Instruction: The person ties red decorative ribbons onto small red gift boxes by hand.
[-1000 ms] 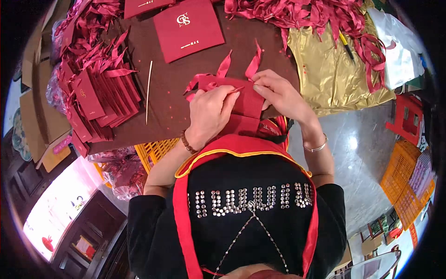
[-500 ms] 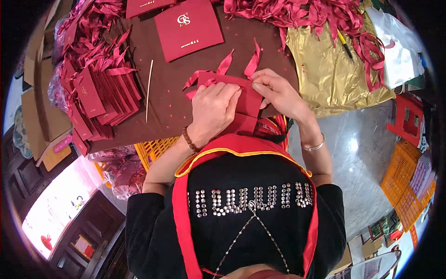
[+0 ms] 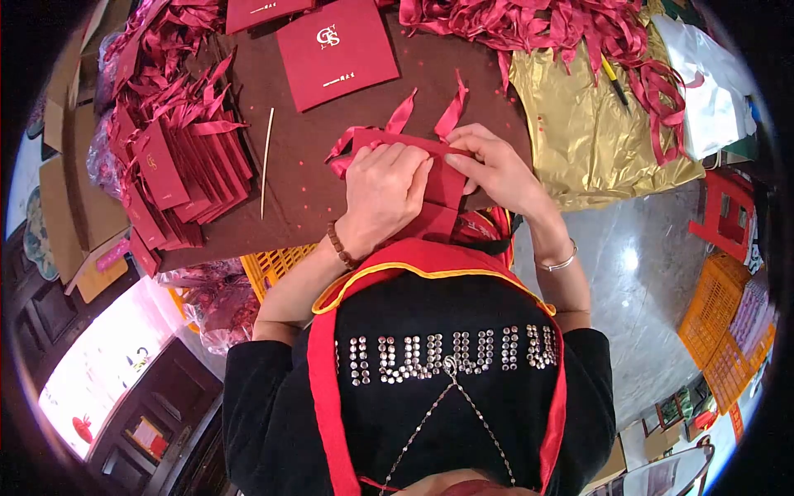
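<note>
A red paper bag (image 3: 438,178) with ribbon handles (image 3: 452,112) lies at the table's near edge, partly under both hands. My left hand (image 3: 385,188) is closed on the bag's left part, its fingers curled and the fingertips hidden. My right hand (image 3: 494,168) pinches the bag's upper right edge between thumb and fingers, beside the base of a ribbon. Beyond the hands a flat red bag (image 3: 337,54) with a gold logo rests on the brown tabletop (image 3: 285,236). To the left, a thin pale stick (image 3: 266,164) lies on the cloth.
Stacked red bags with ribbons (image 3: 194,169) fill the table's left side. A ribbon heap (image 3: 571,29) lies at the back right, near gold wrapping (image 3: 579,132), a yellow-black pen (image 3: 614,80) and white plastic (image 3: 703,78). Orange crates (image 3: 718,331) stand on the floor at the right.
My right hand's thumb and fingers have shifted slightly left and down along the bag's edge. My left hand has barely moved and stays on the bag.
</note>
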A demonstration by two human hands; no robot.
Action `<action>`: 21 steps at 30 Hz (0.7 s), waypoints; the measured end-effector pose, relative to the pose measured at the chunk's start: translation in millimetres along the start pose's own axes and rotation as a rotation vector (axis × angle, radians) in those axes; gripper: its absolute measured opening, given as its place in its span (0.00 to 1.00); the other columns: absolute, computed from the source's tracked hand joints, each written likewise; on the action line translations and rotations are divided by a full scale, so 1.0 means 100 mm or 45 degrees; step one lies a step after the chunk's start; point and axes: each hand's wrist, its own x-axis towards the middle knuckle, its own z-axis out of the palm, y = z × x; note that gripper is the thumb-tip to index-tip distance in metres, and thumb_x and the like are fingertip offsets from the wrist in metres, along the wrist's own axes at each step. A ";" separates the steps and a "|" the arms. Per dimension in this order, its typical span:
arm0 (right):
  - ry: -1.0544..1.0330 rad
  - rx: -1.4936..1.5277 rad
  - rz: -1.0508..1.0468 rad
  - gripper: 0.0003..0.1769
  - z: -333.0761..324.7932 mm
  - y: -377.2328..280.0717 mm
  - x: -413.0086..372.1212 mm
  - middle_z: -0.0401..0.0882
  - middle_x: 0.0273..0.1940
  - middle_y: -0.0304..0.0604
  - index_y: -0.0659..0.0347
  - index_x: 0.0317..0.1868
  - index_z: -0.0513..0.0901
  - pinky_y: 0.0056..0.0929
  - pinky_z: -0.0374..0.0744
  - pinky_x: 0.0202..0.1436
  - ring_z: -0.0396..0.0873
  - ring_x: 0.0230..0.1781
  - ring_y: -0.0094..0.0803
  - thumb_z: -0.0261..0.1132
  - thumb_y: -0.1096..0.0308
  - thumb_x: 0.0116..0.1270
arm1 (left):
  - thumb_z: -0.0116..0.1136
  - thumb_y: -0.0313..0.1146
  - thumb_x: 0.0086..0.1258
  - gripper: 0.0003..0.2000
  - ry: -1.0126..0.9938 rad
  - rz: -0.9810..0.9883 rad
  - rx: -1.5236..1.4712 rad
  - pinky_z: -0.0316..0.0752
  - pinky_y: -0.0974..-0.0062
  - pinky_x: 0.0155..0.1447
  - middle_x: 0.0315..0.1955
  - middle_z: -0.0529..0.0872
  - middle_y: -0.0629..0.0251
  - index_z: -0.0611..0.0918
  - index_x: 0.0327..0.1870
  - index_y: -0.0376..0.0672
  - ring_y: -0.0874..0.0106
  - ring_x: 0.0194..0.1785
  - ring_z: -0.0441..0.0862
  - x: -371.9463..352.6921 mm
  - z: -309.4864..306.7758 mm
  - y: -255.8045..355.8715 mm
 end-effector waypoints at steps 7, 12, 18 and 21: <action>0.001 0.014 -0.006 0.11 0.03 -0.01 -0.03 0.66 0.54 0.39 0.68 0.47 0.78 0.19 0.80 0.33 0.75 0.40 0.21 0.58 0.69 0.69 | 0.59 0.29 0.59 0.03 0.020 0.037 0.017 0.64 0.67 0.32 0.21 0.78 0.63 0.78 0.27 0.43 0.64 0.26 0.76 0.00 0.02 0.00; -0.016 0.013 -0.057 0.11 0.04 -0.01 -0.03 0.66 0.54 0.39 0.67 0.47 0.78 0.19 0.80 0.33 0.74 0.41 0.21 0.57 0.69 0.70 | 0.58 0.28 0.56 0.05 0.053 0.103 0.082 0.64 0.66 0.32 0.19 0.75 0.64 0.74 0.24 0.44 0.65 0.25 0.75 0.02 0.02 0.03; 0.019 0.174 -0.053 0.10 0.08 0.01 -0.05 0.67 0.54 0.39 0.67 0.46 0.78 0.19 0.80 0.32 0.74 0.40 0.21 0.57 0.70 0.70 | 0.59 0.26 0.56 0.04 0.037 0.196 0.171 0.65 0.67 0.33 0.19 0.75 0.63 0.76 0.25 0.43 0.64 0.25 0.74 -0.01 0.00 0.06; 0.023 0.131 -0.048 0.10 0.10 -0.06 -0.07 0.67 0.54 0.38 0.67 0.46 0.79 0.18 0.80 0.32 0.74 0.39 0.21 0.57 0.70 0.69 | 0.61 0.28 0.56 0.05 0.058 0.229 0.229 0.64 0.68 0.33 0.19 0.74 0.64 0.76 0.25 0.43 0.65 0.24 0.74 -0.05 0.06 0.04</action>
